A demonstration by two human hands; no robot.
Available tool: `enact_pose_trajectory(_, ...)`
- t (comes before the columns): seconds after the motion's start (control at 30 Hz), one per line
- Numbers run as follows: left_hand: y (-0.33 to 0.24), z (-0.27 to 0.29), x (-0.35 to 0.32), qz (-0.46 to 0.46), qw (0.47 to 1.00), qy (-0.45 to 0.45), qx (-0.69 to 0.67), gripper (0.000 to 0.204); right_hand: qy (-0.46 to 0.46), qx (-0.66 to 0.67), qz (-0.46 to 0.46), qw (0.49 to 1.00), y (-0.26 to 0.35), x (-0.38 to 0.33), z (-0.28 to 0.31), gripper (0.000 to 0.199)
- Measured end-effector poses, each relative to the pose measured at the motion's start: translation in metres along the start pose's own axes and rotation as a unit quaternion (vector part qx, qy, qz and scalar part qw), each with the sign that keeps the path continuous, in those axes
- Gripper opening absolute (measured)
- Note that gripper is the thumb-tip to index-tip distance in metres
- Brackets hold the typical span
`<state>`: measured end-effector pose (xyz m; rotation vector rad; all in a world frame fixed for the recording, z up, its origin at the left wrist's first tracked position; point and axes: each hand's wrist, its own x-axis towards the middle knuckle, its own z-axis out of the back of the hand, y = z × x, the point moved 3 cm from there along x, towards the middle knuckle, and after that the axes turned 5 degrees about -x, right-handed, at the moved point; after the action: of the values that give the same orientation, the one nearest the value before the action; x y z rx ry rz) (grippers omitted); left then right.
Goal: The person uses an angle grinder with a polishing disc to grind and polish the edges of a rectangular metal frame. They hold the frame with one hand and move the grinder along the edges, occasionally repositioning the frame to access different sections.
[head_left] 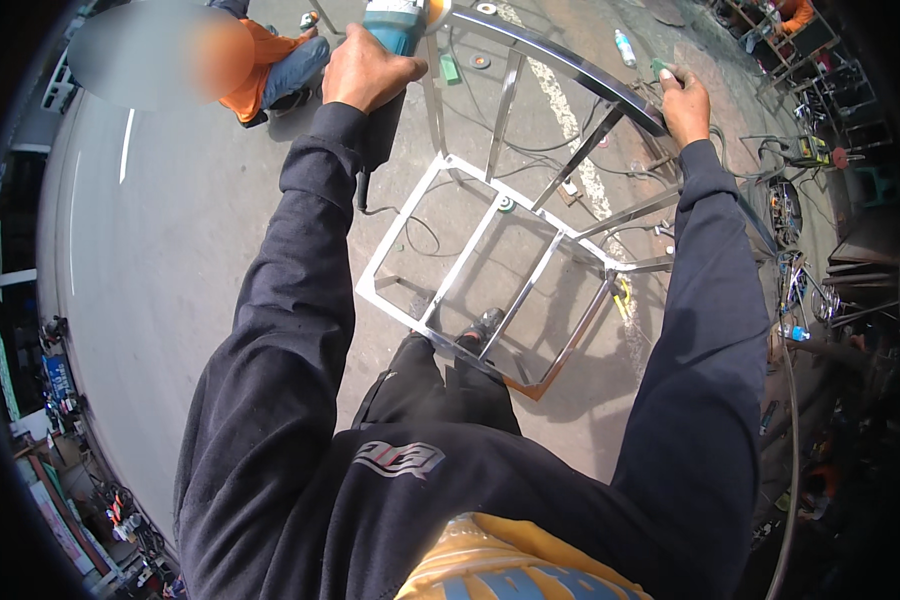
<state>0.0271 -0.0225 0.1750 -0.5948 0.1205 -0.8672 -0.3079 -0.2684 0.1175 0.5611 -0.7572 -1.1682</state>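
A metal chair frame (454, 258) of square tubing stands before me, with a bare slatted seat and a shiny curved top rail (570, 63) on slanted bars. My left hand (370, 72) is closed round a teal and black angle grinder (396, 20). The grinder's pale disc (437, 12) is partly cut off by the picture's top edge and lies close to the left end of the rail. At the rail's right end, my right hand (686, 108) pinches a small green piece (659, 67), maybe a pad or block. Whether those fingers also grip the rail is unclear.
A person in orange (260, 65) crouches at far left on the grey pavement. Cables (425, 235), a green block (449, 69), a round disc (480, 61) and a plastic bottle (625, 48) lie around the frame. Metal stock and tools crowd the right side.
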Motion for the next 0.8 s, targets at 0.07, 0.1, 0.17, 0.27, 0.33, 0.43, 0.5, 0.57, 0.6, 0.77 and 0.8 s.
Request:
enact_pose_trajectory(0.07,0.000,0.002,0.001,0.015,0.999,0.028,-0.010,0.078,-0.014,-0.023,0.000,1.000,-0.004,0.004,-0.001,0.032)
enact_pose_trajectory(0.1,-0.004,0.000,-0.007,-0.012,1.000,-0.003,0.008,0.079,-0.030,-0.041,0.013,0.999,-0.006,0.006,-0.001,0.032)
enact_pose_trajectory(0.17,-0.013,-0.009,-0.022,-0.037,0.999,0.010,-0.005,0.080,-0.034,-0.042,-0.001,0.999,-0.014,0.012,-0.003,0.033)
enact_pose_trajectory(0.27,-0.036,-0.036,-0.050,-0.087,0.995,0.033,-0.024,0.061,-0.034,-0.017,-0.025,0.999,-0.024,0.017,-0.001,0.036)
enact_pose_trajectory(0.33,-0.052,-0.056,-0.067,-0.147,0.986,0.045,-0.057,0.063,-0.028,0.030,-0.060,0.997,-0.026,0.016,0.007,0.038)
enact_pose_trajectory(0.43,-0.061,-0.086,-0.085,-0.201,0.970,0.064,-0.119,0.065,-0.002,0.080,-0.123,0.989,-0.022,0.006,0.018,0.038)
enact_pose_trajectory(0.5,-0.052,-0.102,-0.085,-0.216,0.962,0.016,-0.166,0.069,0.020,0.049,-0.154,0.987,-0.016,-0.001,0.022,0.038)
enact_pose_trajectory(0.57,-0.030,-0.117,-0.080,-0.208,0.954,-0.037,-0.211,0.075,0.059,0.005,-0.163,0.985,-0.008,-0.005,0.021,0.032)
enact_pose_trajectory(0.6,-0.017,-0.123,-0.070,-0.190,0.948,-0.075,-0.245,0.076,0.075,-0.019,-0.152,0.985,-0.003,-0.005,0.017,0.031)
enact_pose_trajectory(0.77,0.030,-0.145,-0.013,-0.135,0.880,-0.267,-0.369,0.069,0.130,-0.064,-0.154,0.977,0.012,-0.001,0.011,0.022)
enact_pose_trajectory(0.8,0.033,-0.148,-0.003,-0.124,0.873,-0.279,-0.380,0.071,0.135,-0.087,-0.123,0.979,0.014,0.000,0.012,0.021)
